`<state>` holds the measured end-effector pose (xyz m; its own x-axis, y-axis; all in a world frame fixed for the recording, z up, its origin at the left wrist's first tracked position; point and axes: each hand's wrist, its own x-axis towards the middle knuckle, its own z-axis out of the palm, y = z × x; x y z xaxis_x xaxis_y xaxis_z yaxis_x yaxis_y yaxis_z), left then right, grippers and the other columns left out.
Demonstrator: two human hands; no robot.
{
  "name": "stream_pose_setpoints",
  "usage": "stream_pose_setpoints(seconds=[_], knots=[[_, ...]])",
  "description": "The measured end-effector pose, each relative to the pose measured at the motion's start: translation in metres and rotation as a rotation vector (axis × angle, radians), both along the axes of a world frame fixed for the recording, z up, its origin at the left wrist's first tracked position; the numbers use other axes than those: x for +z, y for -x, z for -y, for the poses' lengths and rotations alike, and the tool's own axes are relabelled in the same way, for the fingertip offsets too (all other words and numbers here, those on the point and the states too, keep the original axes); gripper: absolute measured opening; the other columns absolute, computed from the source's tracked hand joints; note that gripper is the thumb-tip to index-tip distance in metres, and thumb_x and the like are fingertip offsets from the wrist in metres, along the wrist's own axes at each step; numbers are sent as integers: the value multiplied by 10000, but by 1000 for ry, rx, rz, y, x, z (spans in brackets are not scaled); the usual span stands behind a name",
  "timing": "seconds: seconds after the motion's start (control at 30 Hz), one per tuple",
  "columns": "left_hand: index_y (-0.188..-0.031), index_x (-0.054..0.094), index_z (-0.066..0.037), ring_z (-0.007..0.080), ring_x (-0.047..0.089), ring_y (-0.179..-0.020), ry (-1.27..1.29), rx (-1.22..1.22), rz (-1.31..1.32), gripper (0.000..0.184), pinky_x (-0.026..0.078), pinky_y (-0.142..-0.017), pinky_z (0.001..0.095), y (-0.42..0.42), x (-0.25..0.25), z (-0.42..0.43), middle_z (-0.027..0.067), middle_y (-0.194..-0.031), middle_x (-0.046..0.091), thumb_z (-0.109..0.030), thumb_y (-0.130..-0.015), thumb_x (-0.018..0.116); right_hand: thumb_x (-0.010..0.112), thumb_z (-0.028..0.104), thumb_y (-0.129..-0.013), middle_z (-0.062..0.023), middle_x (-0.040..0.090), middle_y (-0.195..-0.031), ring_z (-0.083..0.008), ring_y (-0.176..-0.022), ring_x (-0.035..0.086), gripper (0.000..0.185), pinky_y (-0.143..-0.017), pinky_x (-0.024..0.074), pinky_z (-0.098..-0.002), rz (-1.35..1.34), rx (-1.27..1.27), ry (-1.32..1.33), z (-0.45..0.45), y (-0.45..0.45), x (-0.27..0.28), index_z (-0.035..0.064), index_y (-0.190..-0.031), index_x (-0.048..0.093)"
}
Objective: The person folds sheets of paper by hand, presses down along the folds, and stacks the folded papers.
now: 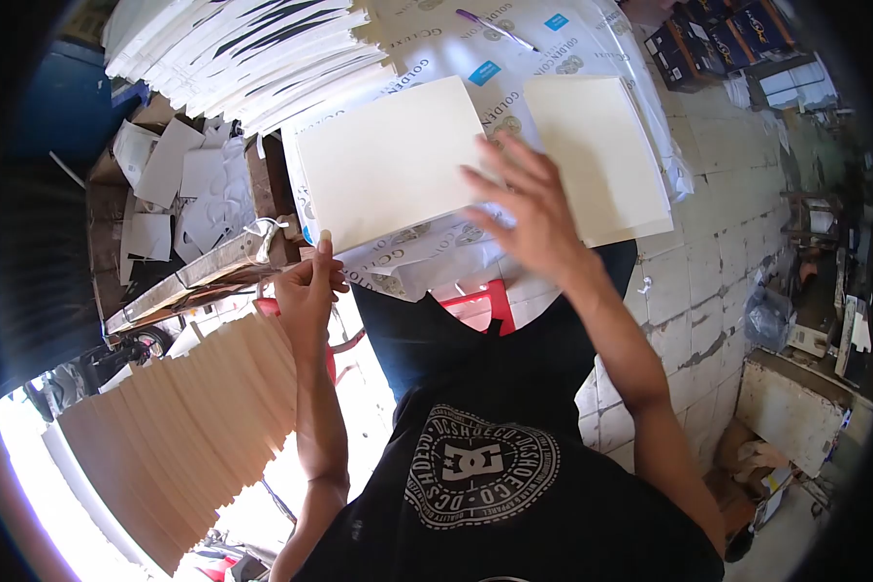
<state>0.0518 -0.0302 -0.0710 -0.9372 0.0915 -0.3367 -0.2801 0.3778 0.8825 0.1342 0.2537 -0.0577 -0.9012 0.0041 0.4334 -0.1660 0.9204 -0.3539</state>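
Observation:
A stack of cream paper sheets lies on the printed plastic table cover in front of me. At its near left corner is my left hand, thumb raised against the sheet's edge and the other fingers curled; whether it grips the corner is hard to tell. My right hand, slightly blurred, is over the right edge of this stack with its fingers spread, holding nothing. To the right of that hand lies a second pile of cream sheets.
A tall stack of sheets stands at the back left. A purple-capped pen lies at the back. Left are a wooden bin of paper scraps and, lower, another big stack. Boxes sit at the back right.

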Motion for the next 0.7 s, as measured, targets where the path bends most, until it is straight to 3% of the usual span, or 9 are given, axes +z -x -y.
stream_pose_setpoints(seconds=[0.1,0.17,0.2,0.27,0.37,0.57,0.63,0.67,0.7], knots=[[-748,694,30,88,595,-591,75,-191,-80,477,434,-512,204,12,-32,21,14,-580,608,-410,-922,635,671,215,-793,-194,442,-1402,-360,-1302,417,554,-1046,317,-546,-8,110,224,76,11,-4,3,-1285,528],[-790,673,-33,46,461,-561,-112,-37,104,377,368,-522,212,16,-51,21,-24,-652,544,-380,-933,631,588,147,-826,-217,465,-1345,-359,-1288,406,464,-1063,331,-462,-48,107,168,122,20,-26,-58,-1235,510],[-792,671,-33,47,449,-557,-163,-37,121,382,358,-518,212,20,-60,20,-26,-647,531,-387,-931,632,572,149,-809,-207,512,-1221,-354,-1193,461,375,-1020,367,-448,92,154,560,137,26,-29,-55,-1123,555],[-794,665,-33,49,427,-548,-195,-61,85,393,339,-509,212,26,-65,26,-30,-639,506,-403,-925,634,561,167,-781,-177,537,-1181,-306,-1206,461,334,-1065,328,-472,45,184,226,148,34,-42,-22,-1054,604],[-798,658,-33,52,393,-535,-180,-18,-9,411,311,-497,212,29,-75,31,-36,-627,468,-425,-917,637,585,453,-860,-200,376,-1467,-290,-1438,238,766,-1154,72,-611,3,69,-79,114,6,-50,-66,-1391,394],[-744,611,-30,55,323,-502,-33,118,-115,455,240,-460,213,4,-31,0,-32,-585,404,-457,-896,638,624,620,-788,-208,336,-1493,-296,-1438,239,983,-1144,83,-612,209,-29,63,15,-31,-17,-85,-1410,335],[-1123,639,53,327,674,-905,-89,40,27,468,567,-763,402,16,-22,18,235,-1018,668,-351,-892,685,627,616,-786,-208,342,-1490,-302,-1437,242,967,-1148,81,-604,123,19,2,31,-15,-14,-64,-1415,348],[-842,661,-19,56,337,-509,-178,119,-50,448,249,-461,208,10,-28,13,-32,-610,424,-461,-901,618,629,614,-784,-208,345,-1489,-305,-1436,243,960,-1150,80,-600,73,69,-13,46,-5,-9,-53,-1417,355],[-958,688,-21,66,348,-518,-229,225,-115,453,255,-459,207,10,-39,11,-41,-640,424,-462,-907,601,662,531,-775,-205,398,-1452,-315,-1413,287,853,-1136,144,-598,-44,113,-18,63,2,-4,-18,-1381,422]])
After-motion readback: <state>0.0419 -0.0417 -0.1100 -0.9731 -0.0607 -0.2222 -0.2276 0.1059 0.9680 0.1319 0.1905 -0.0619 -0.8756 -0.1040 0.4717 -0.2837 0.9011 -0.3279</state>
